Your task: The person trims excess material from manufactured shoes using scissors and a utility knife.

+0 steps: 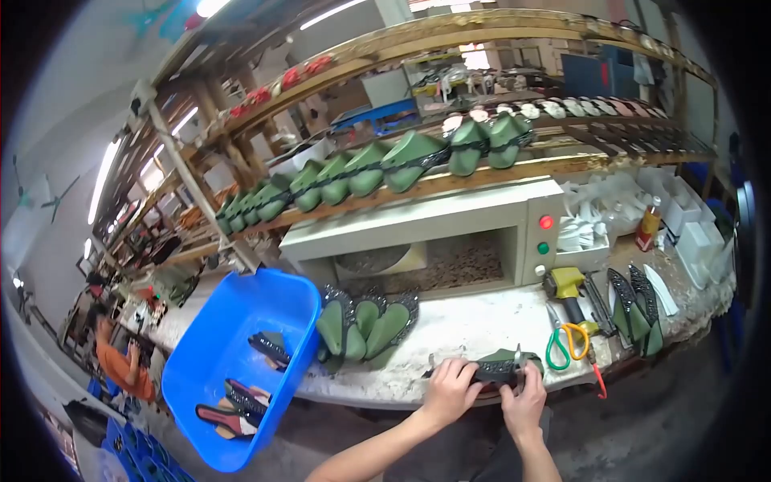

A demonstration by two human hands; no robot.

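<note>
You hold a green shoe last with a dark, glittery upper (498,367) at the near edge of the table (409,325), in front of your body. Your left hand (450,391) is closed around its left end, fingers bent over the upper. Your right hand (526,398) grips the other end, thumb and fingers pinched in (a small pale tip shows by the fingers, too small to identify).

To the left of your hands, a cluster of green lasts with dark straps (385,329) lies beside the blue tub (275,305), which has several dark shoes (245,400) inside. To the right of your right hand are the scissors (556,337) with green and orange handles, a red hooked piece (599,381) and a yellow and black tool (567,283). Farther right lie two more strapped lasts (632,317), with an amber bottle (647,228) behind them.

Behind the work stands a pale machine (418,221) with red and green buttons, and above it a wooden shelf (353,202) bears a row of green lasts (365,169). A person in an orange top (120,369) is well apart from you, at far left.
</note>
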